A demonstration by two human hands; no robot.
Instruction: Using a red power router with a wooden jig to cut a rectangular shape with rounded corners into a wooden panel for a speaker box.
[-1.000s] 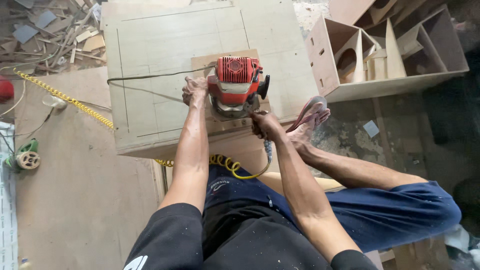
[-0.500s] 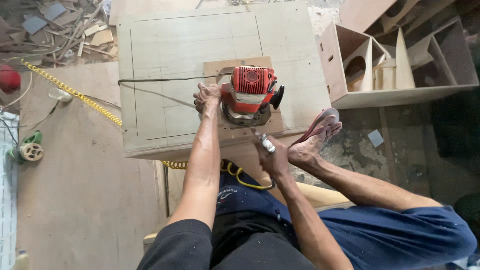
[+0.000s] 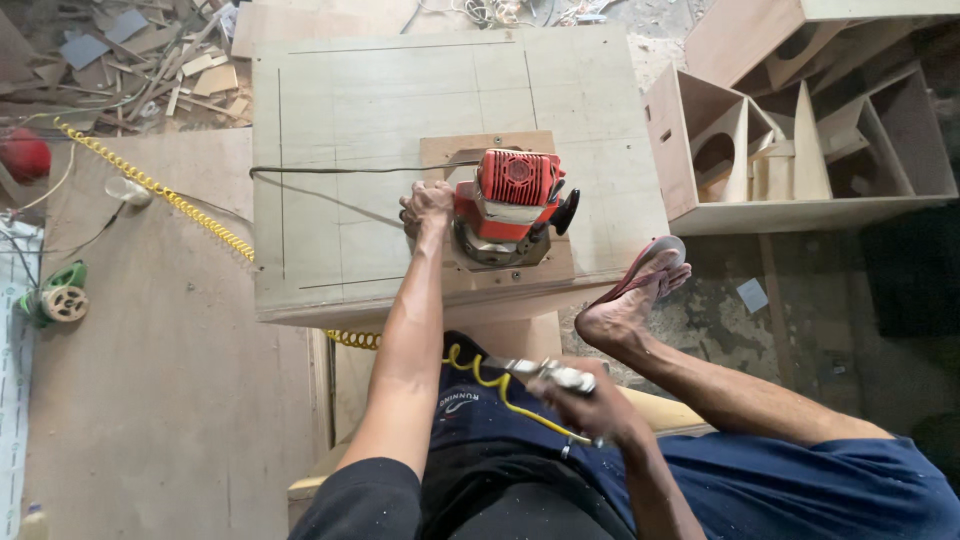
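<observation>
One red router (image 3: 510, 205) stands on one plywood panel (image 3: 400, 110), near its front edge, with the left hand (image 3: 428, 205) wrapped tight around its left handle. The right hand (image 3: 590, 405), in front of the panel, is clenched around one metal air nozzle (image 3: 545, 372) on one yellow coiled hose (image 3: 160, 190).

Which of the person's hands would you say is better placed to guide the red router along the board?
Probably the left hand: it already grips the red router on the board. The right hand holds a metal tool near the lap.
</observation>
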